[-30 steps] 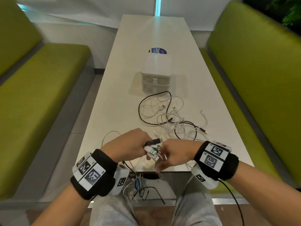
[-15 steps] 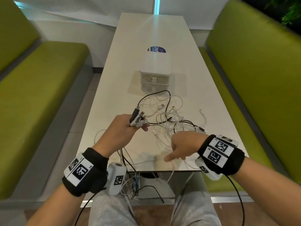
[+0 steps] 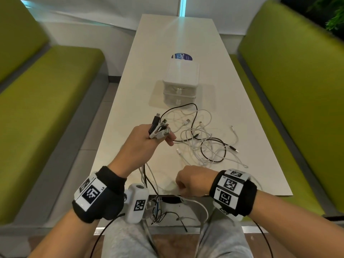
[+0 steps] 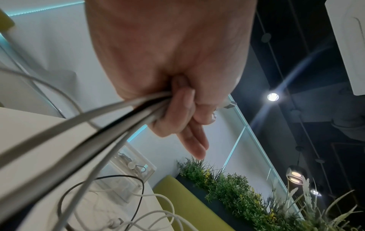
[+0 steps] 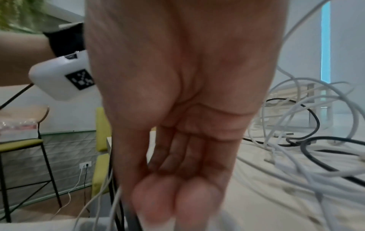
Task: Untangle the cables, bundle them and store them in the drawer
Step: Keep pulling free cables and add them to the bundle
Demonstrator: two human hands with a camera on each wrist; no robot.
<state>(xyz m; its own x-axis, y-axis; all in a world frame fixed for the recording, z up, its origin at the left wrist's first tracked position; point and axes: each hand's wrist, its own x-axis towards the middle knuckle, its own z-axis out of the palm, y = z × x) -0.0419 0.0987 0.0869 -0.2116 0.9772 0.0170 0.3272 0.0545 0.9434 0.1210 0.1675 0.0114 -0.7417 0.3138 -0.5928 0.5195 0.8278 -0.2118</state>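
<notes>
My left hand (image 3: 144,144) is raised over the white table (image 3: 130,101) and grips a bunch of black and white cable plug ends (image 3: 159,130). The left wrist view shows its fingers (image 4: 177,112) curled round the cable strands (image 4: 110,115), which trail back off the table's front edge. A loose tangle of white and black cables (image 3: 202,144) lies to the right of that hand. My right hand (image 3: 192,180) sits at the front edge with fingers (image 5: 177,198) curled by the hanging cables (image 5: 114,203); whether it holds them is blurred. Beyond the tangle stands the small white drawer unit (image 3: 180,84), its drawers closed.
Green bench seats (image 3: 46,101) run along both sides of the table. A round blue sticker (image 3: 181,56) lies behind the drawer unit. More cable ends (image 3: 163,215) dangle below the front edge above my lap. A green plant (image 4: 237,195) shows behind the right bench.
My left hand has carried the plug ends up and forward, away from the right hand. The right hand has let go of the plugs and drawn back to the table's front edge.
</notes>
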